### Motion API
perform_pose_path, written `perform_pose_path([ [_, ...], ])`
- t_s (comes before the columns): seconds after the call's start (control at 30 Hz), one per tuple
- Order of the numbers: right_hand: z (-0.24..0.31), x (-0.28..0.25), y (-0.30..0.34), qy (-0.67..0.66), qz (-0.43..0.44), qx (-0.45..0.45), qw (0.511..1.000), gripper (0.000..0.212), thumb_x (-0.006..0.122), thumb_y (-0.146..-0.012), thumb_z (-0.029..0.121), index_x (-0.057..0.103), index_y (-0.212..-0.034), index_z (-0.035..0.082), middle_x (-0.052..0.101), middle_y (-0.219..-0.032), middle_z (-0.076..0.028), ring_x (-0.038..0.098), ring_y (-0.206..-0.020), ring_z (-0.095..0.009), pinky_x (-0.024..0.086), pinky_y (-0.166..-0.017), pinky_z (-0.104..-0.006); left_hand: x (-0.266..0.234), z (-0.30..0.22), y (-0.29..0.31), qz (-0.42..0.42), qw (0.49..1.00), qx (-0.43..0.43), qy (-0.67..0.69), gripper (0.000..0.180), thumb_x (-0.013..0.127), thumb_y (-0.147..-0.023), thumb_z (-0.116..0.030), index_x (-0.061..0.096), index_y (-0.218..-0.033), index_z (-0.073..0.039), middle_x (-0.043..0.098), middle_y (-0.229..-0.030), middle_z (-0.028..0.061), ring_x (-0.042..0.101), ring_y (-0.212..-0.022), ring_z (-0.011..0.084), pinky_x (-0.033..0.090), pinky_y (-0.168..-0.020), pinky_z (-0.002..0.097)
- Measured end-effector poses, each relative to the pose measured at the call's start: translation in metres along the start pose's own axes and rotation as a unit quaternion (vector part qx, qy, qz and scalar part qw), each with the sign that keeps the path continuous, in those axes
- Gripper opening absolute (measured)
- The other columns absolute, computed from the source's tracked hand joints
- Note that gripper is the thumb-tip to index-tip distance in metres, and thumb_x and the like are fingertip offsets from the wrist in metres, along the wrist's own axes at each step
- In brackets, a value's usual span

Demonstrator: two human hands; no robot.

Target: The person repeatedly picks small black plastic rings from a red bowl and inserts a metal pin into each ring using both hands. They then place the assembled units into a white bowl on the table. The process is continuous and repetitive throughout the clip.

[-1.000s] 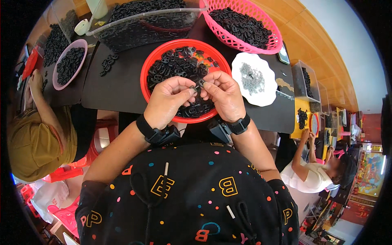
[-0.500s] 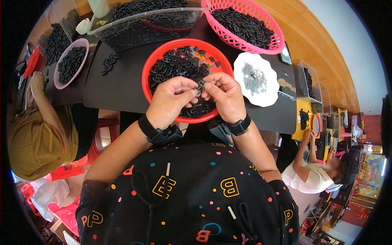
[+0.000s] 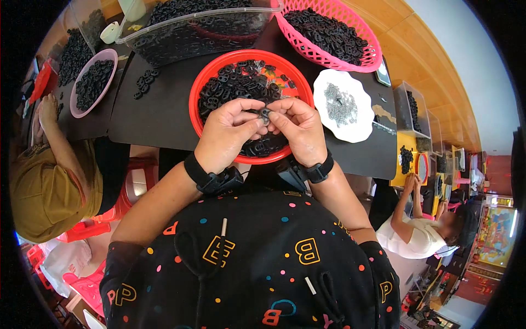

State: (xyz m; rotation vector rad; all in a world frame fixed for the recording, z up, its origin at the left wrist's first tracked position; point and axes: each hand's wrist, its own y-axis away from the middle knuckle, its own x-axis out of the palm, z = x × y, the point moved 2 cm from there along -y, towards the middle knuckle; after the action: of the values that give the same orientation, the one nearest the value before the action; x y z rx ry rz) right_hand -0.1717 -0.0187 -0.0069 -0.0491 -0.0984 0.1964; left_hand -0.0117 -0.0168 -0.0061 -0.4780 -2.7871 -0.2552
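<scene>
Over a round red basin (image 3: 193, 101) filled with small black plastic pieces (image 3: 233, 88), both hands meet. My left hand (image 3: 230, 131) pinches a small black part (image 3: 264, 114) with two round openings between thumb and fingers. From the other side my right hand (image 3: 298, 129) grips the same part, its thumb pressed close to it. Whatever else lies between the fingertips is too small to make out. Close to my right hand stands a white scalloped plate (image 3: 359, 127) with many tiny shiny metal-looking bits (image 3: 339, 104).
Behind the basin are a clear plastic bin (image 3: 192, 46) and a pink lattice basket (image 3: 375, 57), both holding black pieces. A few pieces (image 3: 145, 83) lie on the dark table (image 3: 159, 118). A pale pink bowl (image 3: 82, 112) stands left. Co-workers sit at left (image 3: 55, 192) and right (image 3: 411, 233).
Both hands have shifted very slightly left, and the small black part has turned a little between the fingers. Both hands still hold it.
</scene>
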Motion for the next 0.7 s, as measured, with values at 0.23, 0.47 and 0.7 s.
perform_pose_path([
  [0.23,-0.005,0.010,0.004,-0.015,0.007,-0.060,0.998,0.026,0.062,-0.080,-0.005,0.056,-0.105,0.001,0.058,-0.089,-0.002,0.057,-0.078,-0.006,0.046,-0.063,-0.0190,-0.002,0.001,-0.001,-0.017,1.000,-0.001,0.005,0.023,0.054,-0.089,-0.006,0.055,-0.111,-0.002,0.065,-0.097,0.0066,0.061,-0.085,0.0095,0.048,-0.073,0.0219],
  [0.47,-0.005,0.014,0.005,0.122,-0.039,-0.101,0.987,0.028,0.065,-0.075,-0.005,0.057,-0.101,0.002,0.054,-0.082,-0.001,0.051,-0.070,-0.005,0.044,-0.058,-0.0186,-0.001,0.001,0.001,-0.029,1.000,-0.002,0.011,0.023,0.054,-0.088,-0.005,0.056,-0.111,0.000,0.065,-0.098,0.0077,0.060,-0.084,0.0093,0.049,-0.074,0.0229],
  [0.7,-0.004,0.014,0.005,0.151,-0.069,-0.125,0.978,0.026,0.067,-0.073,-0.002,0.059,-0.097,0.002,0.054,-0.080,-0.003,0.052,-0.068,-0.007,0.044,-0.057,-0.0203,0.002,0.001,0.001,-0.039,0.999,0.006,0.016,0.023,0.055,-0.087,-0.004,0.056,-0.110,0.001,0.065,-0.096,0.0083,0.060,-0.083,0.0100,0.049,-0.073,0.0236],
])
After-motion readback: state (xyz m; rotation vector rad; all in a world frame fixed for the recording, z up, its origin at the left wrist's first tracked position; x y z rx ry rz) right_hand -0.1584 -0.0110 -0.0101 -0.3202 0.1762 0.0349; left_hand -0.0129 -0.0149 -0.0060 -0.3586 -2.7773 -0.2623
